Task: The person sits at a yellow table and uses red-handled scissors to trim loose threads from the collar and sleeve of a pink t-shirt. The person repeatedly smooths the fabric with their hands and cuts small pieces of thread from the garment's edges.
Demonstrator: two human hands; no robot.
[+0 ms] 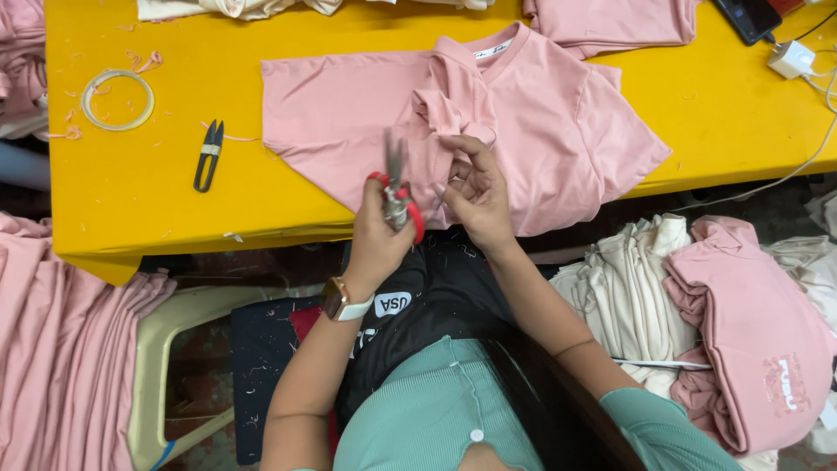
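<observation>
The left hand (pixel 377 237) closes its grip on red-handled snips (pixel 398 199), blades up. Just right of it, the right hand (pixel 478 196) pinches a fold of the pink shirt (pixel 540 113) on the yellow counter (pixel 131 209). Black snips (pixel 208 155) lie well left; a tape ring (pixel 118 99) lies farther.

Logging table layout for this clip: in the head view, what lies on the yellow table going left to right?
Ring of clear tape → black thread snips → red-handled snips in the left hand → right hand on the pink shirt → white charger.
</observation>
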